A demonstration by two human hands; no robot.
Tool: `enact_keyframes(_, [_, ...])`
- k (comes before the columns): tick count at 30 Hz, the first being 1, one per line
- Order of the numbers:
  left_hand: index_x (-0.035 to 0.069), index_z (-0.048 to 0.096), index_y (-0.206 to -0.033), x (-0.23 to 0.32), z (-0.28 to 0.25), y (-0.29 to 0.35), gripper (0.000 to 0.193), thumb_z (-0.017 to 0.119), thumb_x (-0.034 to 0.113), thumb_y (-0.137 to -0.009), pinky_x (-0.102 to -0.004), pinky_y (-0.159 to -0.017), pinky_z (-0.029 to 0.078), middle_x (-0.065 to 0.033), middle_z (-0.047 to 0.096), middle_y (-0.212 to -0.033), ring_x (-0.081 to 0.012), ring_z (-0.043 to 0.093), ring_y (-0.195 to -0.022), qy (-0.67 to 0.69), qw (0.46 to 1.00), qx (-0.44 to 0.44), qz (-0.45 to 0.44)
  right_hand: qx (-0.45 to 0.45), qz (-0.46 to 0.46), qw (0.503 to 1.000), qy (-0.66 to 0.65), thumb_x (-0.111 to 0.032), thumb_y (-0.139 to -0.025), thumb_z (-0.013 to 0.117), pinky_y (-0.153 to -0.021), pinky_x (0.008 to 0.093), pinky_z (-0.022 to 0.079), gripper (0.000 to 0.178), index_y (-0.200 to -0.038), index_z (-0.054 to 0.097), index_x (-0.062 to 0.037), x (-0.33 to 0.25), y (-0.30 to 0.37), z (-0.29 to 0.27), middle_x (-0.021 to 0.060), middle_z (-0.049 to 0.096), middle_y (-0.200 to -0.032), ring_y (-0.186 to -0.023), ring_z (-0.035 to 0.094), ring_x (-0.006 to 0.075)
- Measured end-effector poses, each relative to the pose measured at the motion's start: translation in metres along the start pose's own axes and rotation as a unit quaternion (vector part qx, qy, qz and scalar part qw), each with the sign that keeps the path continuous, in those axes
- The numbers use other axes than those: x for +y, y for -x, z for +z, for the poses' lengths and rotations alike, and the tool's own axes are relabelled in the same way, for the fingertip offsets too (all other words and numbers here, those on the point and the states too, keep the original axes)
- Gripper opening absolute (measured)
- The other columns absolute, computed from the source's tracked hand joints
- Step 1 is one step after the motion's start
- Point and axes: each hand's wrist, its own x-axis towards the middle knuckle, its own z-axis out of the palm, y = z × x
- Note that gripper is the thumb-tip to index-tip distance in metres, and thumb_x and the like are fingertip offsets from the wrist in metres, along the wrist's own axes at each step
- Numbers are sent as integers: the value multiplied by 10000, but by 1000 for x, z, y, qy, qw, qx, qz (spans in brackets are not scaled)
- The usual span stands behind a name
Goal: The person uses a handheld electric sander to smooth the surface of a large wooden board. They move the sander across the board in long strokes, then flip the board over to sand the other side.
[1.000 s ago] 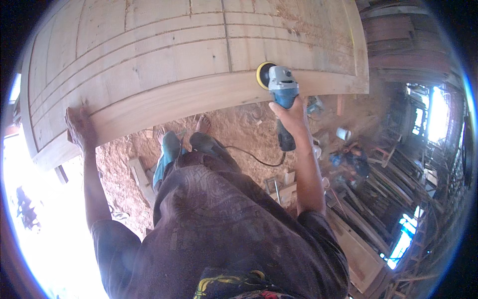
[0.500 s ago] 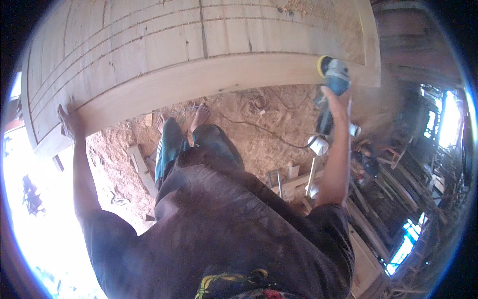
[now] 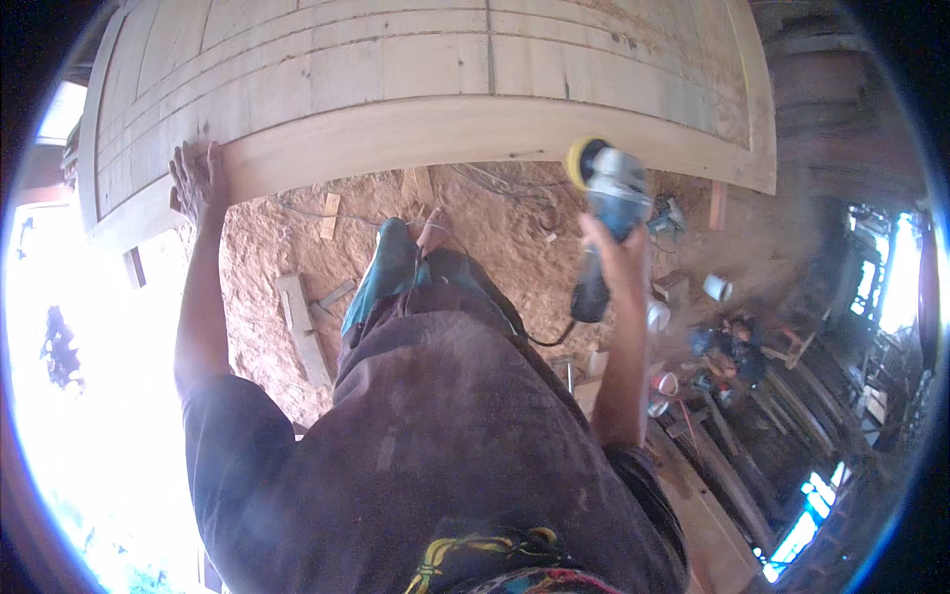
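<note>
My right hand [image 3: 621,255] is wrapped round the body of an angle grinder [image 3: 616,193], blue-green and grey with a yellow-edged round pad. The pad is tilted at the near edge of a large pale wooden door panel [image 3: 396,139]; whether it touches the wood I cannot tell. A dark cord trails from the tool's rear end. At the left, my left hand [image 3: 201,183] lies on the panel's near border with its fingers spread. Grooved lines run along the panel, and sawdust lies on its far right part.
Sawdust covers the ground [image 3: 495,228] below the panel, with wood offcuts [image 3: 302,322] and a loose cord on it. White containers [image 3: 717,287] and stacked boards [image 3: 727,470] are at the right. A person [image 3: 737,346] is low down there, among the clutter.
The grinder in my right hand has moved left along the panel's near edge. My left hand stays on the border, while the whole view has shifted a little.
</note>
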Motion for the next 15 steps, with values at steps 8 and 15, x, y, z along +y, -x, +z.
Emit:
enact_keyframes(8, [98, 376, -1593, 10, -3, 3, 881, 455, 726, -980, -514, -1235, 162, -122, 368, -1663, -291, 259, -1570, 33, 999, 33, 11, -183, -261, 939, 127, -308, -806, 814, -845, 507, 576, 575, -1181, 589, 66, -109, 48, 197, 295, 719, -1014, -959, 723, 455])
enact_keyframes(15, [104, 382, -1590, 9, -3, 5, 884, 459, 734, -974, -514, -1233, 172, -123, 384, -1654, -289, 276, -1563, 42, 998, 47, 18, -116, -184, 959, 184, -285, -790, 808, -887, 521, 565, 611, -1238, 573, 57, -110, 45, 193, 300, 713, -1061, -1014, 710, 471])
